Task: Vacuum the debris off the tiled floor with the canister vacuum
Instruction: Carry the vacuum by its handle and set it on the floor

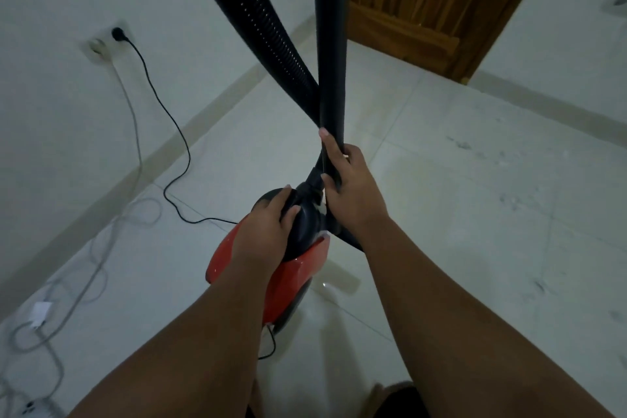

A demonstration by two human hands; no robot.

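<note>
Red plastic shell with a black domed front: the canister vacuum [288, 278] sits low on the tiled floor [441, 282], right in front of the person bending over it. The left hand [268, 224] curls over the black dome, fingers and thumb clamped on its rim. The right hand [353, 193], just above the vacuum's nose, wraps round the smooth black wand [330, 44], its forefinger laid straight up the tube. The ribbed hose [258, 10] climbs away from the same nose, up and to the left.

From where I stand the body looks light enough to shift one-handed, but glossy and rounded, so the dome's rim seems a surer hold than the slick red sides. The hose will flex and spring; the wand is stiff and is the part to steer by.

A black power cord [169, 119] runs left from the vacuum to a wall socket [118, 33]. Grey specks of debris [464, 144] lie well to its right, untouched.
</note>
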